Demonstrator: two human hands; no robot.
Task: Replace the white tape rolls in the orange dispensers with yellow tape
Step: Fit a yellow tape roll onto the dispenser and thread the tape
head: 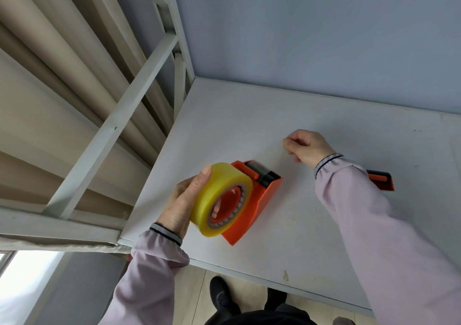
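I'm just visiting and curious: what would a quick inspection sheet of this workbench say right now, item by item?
Surface: white table, a few small marks, a chip near the front edge.
Job's things: yellow tape roll seated on the orange dispenser; a second orange dispenser partly hidden behind the right sleeve. No white rolls seen.
Clutter: nothing seen.
Grippers: left hand grips the yellow roll, thumb over its top; right hand is closed with fingertips pinched, possibly pulling the tape end, which is too faint to confirm.
Cables: nothing seen.
Surroundings: pale blue wall behind, white metal frame with beige rolls to the left, wooden floor below.
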